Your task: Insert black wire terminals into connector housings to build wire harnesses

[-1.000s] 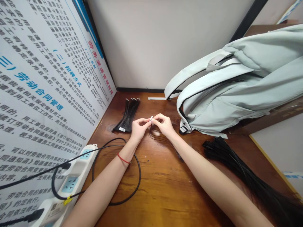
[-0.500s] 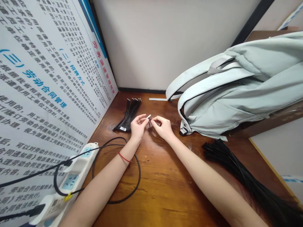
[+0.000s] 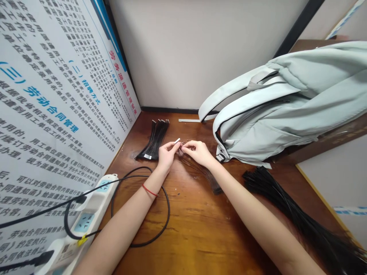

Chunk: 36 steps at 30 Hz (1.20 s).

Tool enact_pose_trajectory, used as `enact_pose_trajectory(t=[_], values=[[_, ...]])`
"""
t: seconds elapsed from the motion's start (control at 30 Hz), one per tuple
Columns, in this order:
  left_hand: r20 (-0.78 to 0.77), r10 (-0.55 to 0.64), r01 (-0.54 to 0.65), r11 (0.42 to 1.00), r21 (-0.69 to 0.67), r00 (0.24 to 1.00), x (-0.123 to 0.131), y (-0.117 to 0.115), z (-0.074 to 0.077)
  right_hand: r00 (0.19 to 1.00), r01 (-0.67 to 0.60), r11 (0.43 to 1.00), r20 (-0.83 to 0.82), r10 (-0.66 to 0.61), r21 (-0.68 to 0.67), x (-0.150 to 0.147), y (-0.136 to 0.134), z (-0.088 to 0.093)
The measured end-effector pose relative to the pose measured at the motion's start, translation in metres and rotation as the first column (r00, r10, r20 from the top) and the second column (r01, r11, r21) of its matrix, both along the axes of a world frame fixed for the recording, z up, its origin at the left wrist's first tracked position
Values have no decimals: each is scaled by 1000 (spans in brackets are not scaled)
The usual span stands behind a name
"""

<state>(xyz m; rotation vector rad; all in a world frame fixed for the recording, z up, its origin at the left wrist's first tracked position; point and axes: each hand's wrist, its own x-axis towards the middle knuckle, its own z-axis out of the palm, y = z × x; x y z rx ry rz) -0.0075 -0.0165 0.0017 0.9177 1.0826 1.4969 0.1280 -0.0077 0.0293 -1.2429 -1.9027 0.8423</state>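
My left hand (image 3: 166,157) is closed, thumb and forefinger pinching a small white strip (image 3: 177,140) that sticks out above the fingertips. My right hand (image 3: 200,152) almost meets it, fingers pinched at the top of a thin lock of dark hair-like strands (image 3: 202,171). This lock passes under the right hand and spreads out toward the right wrist, lying on the wooden table (image 3: 183,229). What exactly sits between the fingertips is too small to make out. Left of the hands lie several black locks (image 3: 155,139) with pale tips and a white band near the lower end.
A long black bundle of strands (image 3: 289,206) lies at the right beside my forearm. Behind it rests a pale green backpack (image 3: 286,114). On the left are a white power strip (image 3: 96,202), a looped black cable (image 3: 169,214) and a printed board (image 3: 57,114).
The right hand has turned slightly, and the spread lower end of the dark lock now shows by the right wrist. The white strip has tilted a little. My view has shifted slightly.
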Motion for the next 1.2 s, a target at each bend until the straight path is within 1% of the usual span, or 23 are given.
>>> enact_pose_trajectory(t=[0.07,0.13,0.3,0.5,0.63,0.77,0.87,1.07,1.2], values=[[59,-4,6,1000,-26,998,0,1,0,991,25,999,130,-20,-42,7,-2,7],[101,9,-4,999,-50,995,1,2,0,974,42,995,226,-20,-96,14,-7,13],[156,57,-49,997,-58,986,1,2,1,933,54,984,359,11,-170,35,-27,25],[178,68,-65,998,-20,982,0,2,-1,873,100,969,487,22,-224,51,-54,33],[200,71,-69,997,-17,977,-2,2,-2,880,110,961,474,23,-252,59,-68,30],[223,81,-82,997,-5,971,-3,2,-2,937,56,953,346,53,-298,70,-75,21],[236,102,-104,995,-4,966,-3,2,-2,958,38,939,279,63,-341,76,-79,16],[221,114,-115,993,-9,969,-4,4,-3,964,49,964,266,24,-262,77,-85,13],[222,108,-106,994,-17,969,-4,4,-2,960,59,961,278,19,-272,77,-85,13]])
